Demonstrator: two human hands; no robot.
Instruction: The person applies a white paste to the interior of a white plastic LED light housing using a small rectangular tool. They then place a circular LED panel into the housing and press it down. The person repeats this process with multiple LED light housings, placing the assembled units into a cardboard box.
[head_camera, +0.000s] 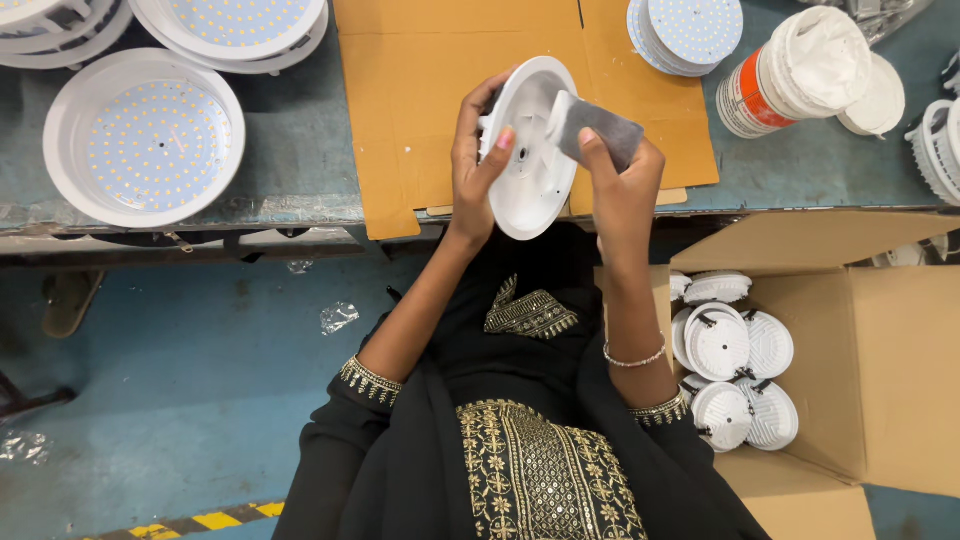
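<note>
My left hand (478, 150) grips a round white lamp housing (535, 175) by its left rim, holding it tilted over the edge of the workbench with its hollow inside facing me. My right hand (622, 180) holds a grey flat pouch with a white end (592, 128), and that end rests against the inside of the housing. Both hands are above a brown cardboard sheet (420, 90) lying on the bench.
White housings fitted with dotted LED discs (145, 140) lie at the left of the bench, a stack of LED discs (690, 30) and a white tub (800, 70) at the right. An open carton (880, 340) with several white housings stands at my right.
</note>
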